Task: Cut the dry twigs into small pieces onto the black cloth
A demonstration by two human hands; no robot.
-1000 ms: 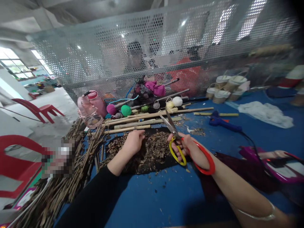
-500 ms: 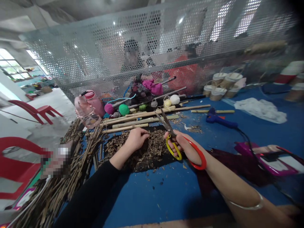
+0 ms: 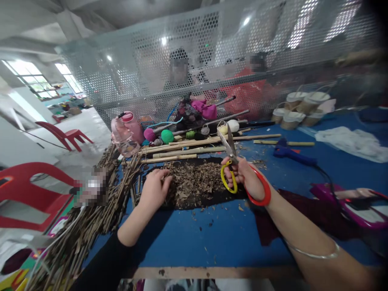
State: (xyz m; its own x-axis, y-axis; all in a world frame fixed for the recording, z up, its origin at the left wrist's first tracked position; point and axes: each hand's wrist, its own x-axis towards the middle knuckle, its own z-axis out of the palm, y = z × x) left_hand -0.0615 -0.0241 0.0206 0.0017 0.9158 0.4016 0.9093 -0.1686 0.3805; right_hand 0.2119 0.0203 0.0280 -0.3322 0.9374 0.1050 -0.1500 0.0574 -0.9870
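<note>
My right hand (image 3: 247, 176) grips a pair of scissors (image 3: 229, 150) with one yellow and one red handle loop. The blades point up and away, slightly parted. My left hand (image 3: 155, 186) hovers over the left end of a pile of dry brown plant scraps (image 3: 198, 182), thumb and fingers apart and loosely curved, with nothing visible in it. The scraps lie on a black sheet (image 3: 194, 205) on the blue table (image 3: 182, 238). Whether the left fingertips touch the scraps I cannot tell.
Dry stalks (image 3: 104, 206) are heaped along the left. Bamboo sticks (image 3: 182, 155), yarn balls (image 3: 167, 136) and a pink bottle (image 3: 133, 126) stand behind the scraps. A blue glue gun (image 3: 294, 155) and a white plastic bag (image 3: 348, 141) lie right. A perforated metal screen (image 3: 136, 81) closes the back.
My left hand has moved left and its fingers have spread from a pinch. My right hand still holds the scissors, blades now more upright. The view has shifted left.
</note>
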